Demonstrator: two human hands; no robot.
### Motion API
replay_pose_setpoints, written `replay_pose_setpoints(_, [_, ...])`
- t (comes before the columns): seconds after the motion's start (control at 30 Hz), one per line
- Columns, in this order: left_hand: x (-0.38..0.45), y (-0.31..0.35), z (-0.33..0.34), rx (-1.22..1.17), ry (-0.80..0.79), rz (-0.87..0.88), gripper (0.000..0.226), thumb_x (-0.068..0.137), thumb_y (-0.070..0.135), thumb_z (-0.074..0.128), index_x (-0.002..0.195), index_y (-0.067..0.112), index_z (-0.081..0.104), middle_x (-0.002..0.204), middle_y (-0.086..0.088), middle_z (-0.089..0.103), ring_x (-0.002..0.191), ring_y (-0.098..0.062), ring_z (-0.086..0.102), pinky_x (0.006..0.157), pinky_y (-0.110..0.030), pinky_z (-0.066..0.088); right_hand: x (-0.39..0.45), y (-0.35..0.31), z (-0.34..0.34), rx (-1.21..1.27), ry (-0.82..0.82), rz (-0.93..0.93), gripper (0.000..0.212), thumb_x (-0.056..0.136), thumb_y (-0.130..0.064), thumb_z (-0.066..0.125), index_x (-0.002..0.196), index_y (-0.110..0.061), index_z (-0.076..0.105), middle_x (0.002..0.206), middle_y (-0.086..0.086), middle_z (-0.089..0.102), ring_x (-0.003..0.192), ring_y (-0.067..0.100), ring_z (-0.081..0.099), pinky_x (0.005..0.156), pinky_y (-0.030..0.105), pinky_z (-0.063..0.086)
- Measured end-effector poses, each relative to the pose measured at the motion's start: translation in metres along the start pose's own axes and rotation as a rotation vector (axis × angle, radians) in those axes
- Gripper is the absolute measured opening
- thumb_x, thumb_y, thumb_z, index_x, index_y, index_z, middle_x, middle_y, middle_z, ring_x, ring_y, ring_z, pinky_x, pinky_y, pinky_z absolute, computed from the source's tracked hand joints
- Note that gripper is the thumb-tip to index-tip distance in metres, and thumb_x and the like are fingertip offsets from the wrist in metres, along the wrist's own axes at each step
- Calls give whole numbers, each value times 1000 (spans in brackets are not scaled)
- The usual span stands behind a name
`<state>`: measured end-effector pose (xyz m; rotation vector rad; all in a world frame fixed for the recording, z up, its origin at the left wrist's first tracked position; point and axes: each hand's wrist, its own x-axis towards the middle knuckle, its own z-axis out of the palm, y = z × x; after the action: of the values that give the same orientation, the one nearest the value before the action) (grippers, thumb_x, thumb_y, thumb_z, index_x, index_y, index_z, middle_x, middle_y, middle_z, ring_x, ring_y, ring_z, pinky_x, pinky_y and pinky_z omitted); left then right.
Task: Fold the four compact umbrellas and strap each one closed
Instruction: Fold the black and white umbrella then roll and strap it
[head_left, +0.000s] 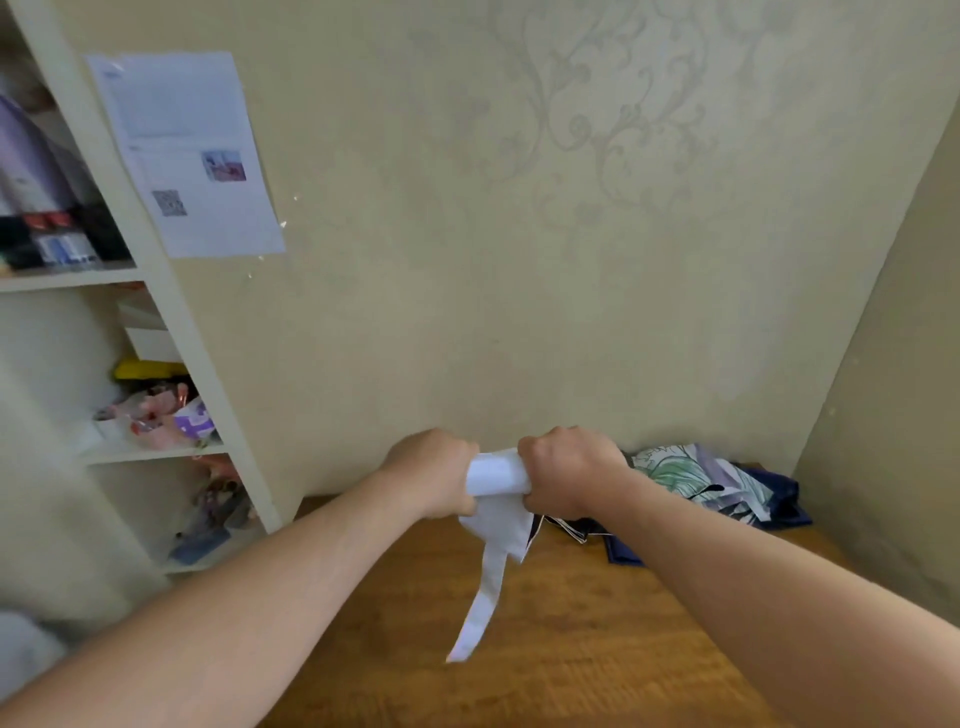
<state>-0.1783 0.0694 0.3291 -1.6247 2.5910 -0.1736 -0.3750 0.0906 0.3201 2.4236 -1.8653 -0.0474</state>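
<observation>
Both my hands hold a white compact umbrella (497, 474) level above the wooden table (571, 649). My left hand (434, 470) grips its left end and my right hand (569, 470) grips its right end, fingers curled round the bundled cloth. A white strap (480, 603) hangs loose below it, with a flap of white cloth beside it. Behind my right arm, against the wall, lies a heap of other umbrellas: one with a pale floral print (691, 470) and dark blue cloth (779, 504).
A white shelf unit (171, 312) with boxes and packets stands at the left. A printed sheet (192, 150) is stuck to the wall. A second wall (893, 415) closes the right side of the table.
</observation>
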Motion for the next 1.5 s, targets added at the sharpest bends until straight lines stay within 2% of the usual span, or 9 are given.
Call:
replay_pose_setpoints(0.1, [1,2,9,44,103,75,46,74,47,70,117,32,60,111,5,63,105,-25,59,82,-37,42,3,-7,0,21,-75,-5,25,82,-34,61,104,-23,56,97,1,63,83,27,57,69,34,47])
replay_pose_setpoints(0.23, [-4,4,13,-55,68,67,41,74,66,70,96,35,56,97,11,62,90,-19,60,69,-33,40,8,-12,0,128,-190,-59,38,81,-41,66,107,-23,44,99,1,55,88,27,55,71,36,44])
replay_pose_setpoints(0.37, [-15,-8,28,-110,68,47,42,83,55,72,108,25,56,109,3,62,96,-22,61,73,-35,48,6,-6,3,281,-276,-85,41,81,-40,70,107,-20,45,93,-3,54,86,27,60,61,35,45])
replay_pose_setpoints(0.5, [-18,-9,34,-101,68,41,30,89,41,70,107,21,58,108,-3,66,94,-26,61,70,-35,43,10,-7,9,318,-325,-133,36,80,-40,70,104,-22,50,99,-1,61,88,27,65,70,40,55])
replay_pose_setpoints(0.77, [-13,-11,40,-193,74,-124,26,82,38,73,90,25,51,97,-2,66,80,-24,55,65,-31,42,18,-34,21,53,55,-136,46,82,-53,65,117,-26,53,110,-1,57,106,29,59,80,40,45])
replay_pose_setpoints(0.9, [-8,-19,41,-218,37,-169,26,81,40,71,89,23,52,87,2,61,79,-22,57,64,-30,42,25,-38,34,-121,226,-29,57,72,-66,71,110,-24,61,96,2,67,94,33,63,100,61,43])
replay_pose_setpoints(1.03, [-10,-32,42,-297,-80,-160,32,76,45,74,91,21,60,86,3,65,78,-18,63,61,-30,46,26,-29,42,-72,218,-98,49,61,-59,80,84,-21,58,67,-1,61,57,30,61,69,41,55])
replay_pose_setpoints(1.2, [-11,-40,44,-325,-116,-103,37,75,51,77,95,24,61,89,4,64,78,-15,61,61,-29,45,27,-31,24,-103,75,-116,40,86,-50,65,114,-22,58,101,4,68,91,33,68,66,34,40])
replay_pose_setpoints(1.5, [-9,-50,51,-66,138,73,25,80,42,66,100,32,55,96,7,65,87,-22,61,69,-34,38,41,-59,20,-11,-72,-75,36,85,-47,63,109,-20,60,106,5,67,92,32,64,70,34,44])
